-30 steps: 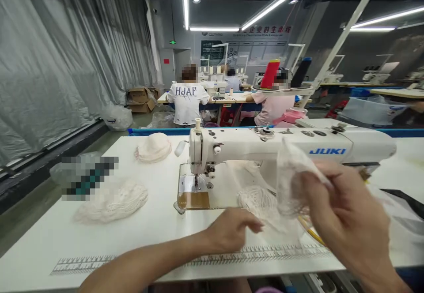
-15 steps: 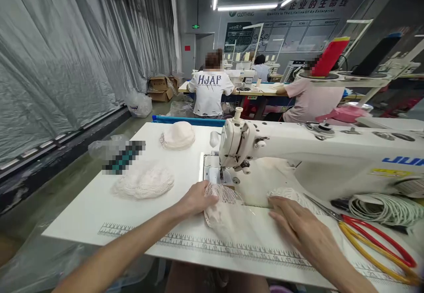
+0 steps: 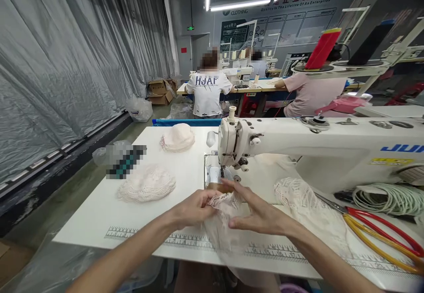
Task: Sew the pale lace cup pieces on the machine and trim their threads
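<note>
My left hand (image 3: 196, 207) pinches the lacy edge of a thin, pale lace-trimmed fabric piece (image 3: 222, 220), just in front of the sewing machine's needle area. The lower part of this cloth hangs over the table's front edge. My right hand (image 3: 256, 211) reaches in from the right, thumb and fingers apart around the cloth's upper edge. Its fingertips lie close to the presser foot (image 3: 222, 172). The white sewing machine (image 3: 274, 138) stands right behind both hands. Another lace-edged piece (image 3: 304, 204) lies right of my right hand.
Two stacks of pale pieces, a lace-edged stack (image 3: 147, 185) and a smaller stack (image 3: 179, 137), lie on the left. Scissors (image 3: 380, 235) with red and yellow handles lie at the right, near a coiled pale cord (image 3: 387, 200). A printed ruler (image 3: 265, 252) runs along the front edge. People sit farther back.
My right hand has left the lace piece on the right and moved left to the cloth in my left hand. That cloth's edge is now bunched, and its lower part hangs farther down.
</note>
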`<state>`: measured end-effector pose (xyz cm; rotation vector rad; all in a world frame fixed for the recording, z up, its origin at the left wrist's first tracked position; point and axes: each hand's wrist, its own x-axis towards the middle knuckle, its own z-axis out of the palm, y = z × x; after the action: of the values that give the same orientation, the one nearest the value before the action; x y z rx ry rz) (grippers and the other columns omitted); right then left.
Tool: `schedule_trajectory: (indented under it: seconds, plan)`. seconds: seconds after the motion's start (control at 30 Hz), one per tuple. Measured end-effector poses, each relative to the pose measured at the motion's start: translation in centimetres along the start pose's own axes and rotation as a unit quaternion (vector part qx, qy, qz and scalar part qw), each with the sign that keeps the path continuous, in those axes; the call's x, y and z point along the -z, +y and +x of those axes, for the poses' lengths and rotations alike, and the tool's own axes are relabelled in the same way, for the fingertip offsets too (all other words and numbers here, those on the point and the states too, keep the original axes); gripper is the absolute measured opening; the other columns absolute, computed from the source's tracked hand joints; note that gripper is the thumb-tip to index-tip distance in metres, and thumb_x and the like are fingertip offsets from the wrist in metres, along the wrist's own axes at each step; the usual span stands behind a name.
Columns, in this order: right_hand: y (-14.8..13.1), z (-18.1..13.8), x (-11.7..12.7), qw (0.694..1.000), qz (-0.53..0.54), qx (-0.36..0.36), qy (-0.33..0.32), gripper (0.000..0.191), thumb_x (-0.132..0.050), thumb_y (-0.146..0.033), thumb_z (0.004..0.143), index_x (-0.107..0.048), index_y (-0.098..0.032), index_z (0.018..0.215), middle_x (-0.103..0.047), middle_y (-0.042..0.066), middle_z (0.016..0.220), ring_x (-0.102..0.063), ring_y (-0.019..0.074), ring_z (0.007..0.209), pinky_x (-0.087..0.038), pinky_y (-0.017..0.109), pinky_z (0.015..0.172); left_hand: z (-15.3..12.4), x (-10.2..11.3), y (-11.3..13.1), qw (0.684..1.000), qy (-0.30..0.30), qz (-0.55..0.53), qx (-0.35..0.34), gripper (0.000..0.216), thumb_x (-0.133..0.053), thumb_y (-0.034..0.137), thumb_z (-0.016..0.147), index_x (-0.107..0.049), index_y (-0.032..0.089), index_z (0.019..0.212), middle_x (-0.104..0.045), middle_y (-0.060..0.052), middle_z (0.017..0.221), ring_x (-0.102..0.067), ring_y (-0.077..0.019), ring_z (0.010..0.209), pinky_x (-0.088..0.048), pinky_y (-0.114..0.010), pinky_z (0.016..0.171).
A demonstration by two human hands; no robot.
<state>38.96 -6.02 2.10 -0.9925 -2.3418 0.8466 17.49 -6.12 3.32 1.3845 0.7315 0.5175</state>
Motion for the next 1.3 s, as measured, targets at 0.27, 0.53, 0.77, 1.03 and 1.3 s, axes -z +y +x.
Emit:
schedule_trajectory:
  seconds: [0.27,0.53,0.77,1.03,1.3]
  plan:
    - [-0.6,-0.6,-1.4,0.996,0.022,-0.068,0.057,0.033,-0.036,-0.039,0.094,-0.054,-0.018,0.076,-0.052,-0.001,0.064,-0.047,0.0128,0.058,-0.037,0.023,0.051,-0.5,0.2,-1.0,0.992,0.033,0.117,0.021,0.036,-0.059,0.038,0.079,-0.058,0.014,0.107,-0.060,-0.009,0.103,-0.057,-0.0195,0.089,-0.044,-0.027,0.073]
    - [-2.2,-1.9,-1.4,0.991,-0.055,-0.056,0.113,0.031,-0.043,-0.045,0.089,-0.051,-0.021,0.107,-0.063,0.008,0.099,-0.059,0.0214,0.089,-0.048,0.033,0.073,0.3,-2.0,-0.3,0.971,0.121,0.204,-0.021,0.018,-0.055,0.031,0.078,-0.060,0.014,0.075,-0.051,0.001,0.064,-0.044,-0.0106,0.058,-0.034,-0.021,0.053]
    - [-2.1,-2.1,-2.9,0.987,-0.099,-0.032,0.122,0.023,-0.036,-0.021,0.087,-0.053,-0.020,0.103,-0.066,0.007,0.090,-0.061,0.0216,0.080,-0.048,0.037,0.074,-0.5,-2.4,0.1,0.952,0.160,0.262,-0.013,0.012,-0.055,0.023,0.073,-0.056,0.015,0.065,-0.049,0.003,0.061,-0.043,-0.0110,0.061,-0.033,-0.021,0.055]
    - [-1.2,-3.6,-1.7,0.996,0.035,-0.084,0.015,0.023,-0.044,-0.039,0.088,-0.052,-0.019,0.079,-0.055,0.000,0.069,-0.050,0.0140,0.062,-0.039,0.023,0.053,-1.3,-2.4,-1.2,0.986,0.117,0.108,0.041,0.020,-0.065,0.031,0.070,-0.056,0.014,0.074,-0.053,0.001,0.070,-0.049,-0.0123,0.066,-0.038,-0.021,0.057]
    - [-3.4,-3.8,1.1,0.990,0.092,-0.098,0.035,0.030,-0.042,-0.039,0.090,-0.049,-0.018,0.070,-0.047,-0.002,0.063,-0.043,0.0117,0.060,-0.035,0.022,0.054,-2.3,-3.3,0.7,0.994,0.076,0.048,0.065,0.030,-0.070,0.032,0.067,-0.055,0.014,0.086,-0.058,-0.002,0.080,-0.054,-0.0140,0.069,-0.041,-0.023,0.060]
